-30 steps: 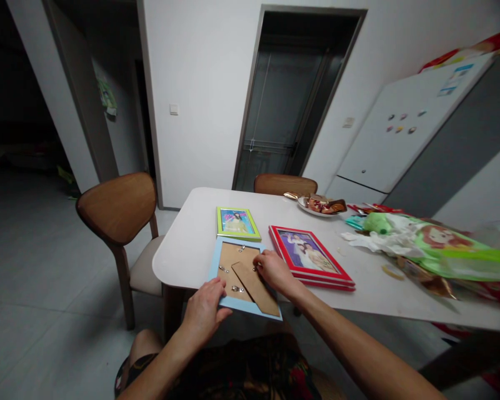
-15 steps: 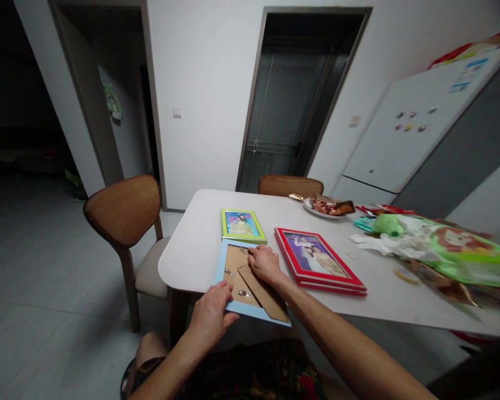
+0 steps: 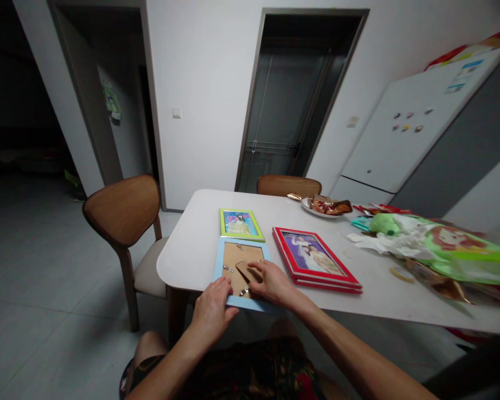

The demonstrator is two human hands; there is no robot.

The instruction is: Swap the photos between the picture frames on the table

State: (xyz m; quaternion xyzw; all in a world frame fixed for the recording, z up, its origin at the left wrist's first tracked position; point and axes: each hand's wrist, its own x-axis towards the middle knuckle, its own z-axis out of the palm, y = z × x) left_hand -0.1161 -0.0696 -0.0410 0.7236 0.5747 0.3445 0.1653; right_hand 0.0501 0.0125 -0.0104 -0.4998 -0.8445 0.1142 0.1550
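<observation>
A light blue picture frame (image 3: pixel 219 261) lies face down at the table's near edge, its brown backing board (image 3: pixel 233 255) upward. Small metal clips (image 3: pixel 228 269) sit along the inner border. My left hand (image 3: pixel 212 305) grips the near left corner, fingers on top of the rim. My right hand (image 3: pixel 275 283) curls over the brown easel stand (image 3: pixel 244 270), thumb and fingers on either side of it; most of the stand is hidden beneath. Just beyond lies a lime-green picture frame (image 3: pixel 240 224) with a portrait. Two stacked red picture frames (image 3: pixel 316 260) lie to the right.
The white table (image 3: pixel 183 244) also carries a plate of packaged snacks (image 3: pixel 327 206), a roll of tape (image 3: pixel 402 274) and a heap of green and white plastic bags (image 3: pixel 454 239). Wooden chairs stand at the left (image 3: pixel 125 211) and far side (image 3: pixel 289 184).
My right hand has shifted toward me, from the backing's far right to the stand's middle. The blue frame's near right corner has moved up and left in view. My left hand keeps its grip.
</observation>
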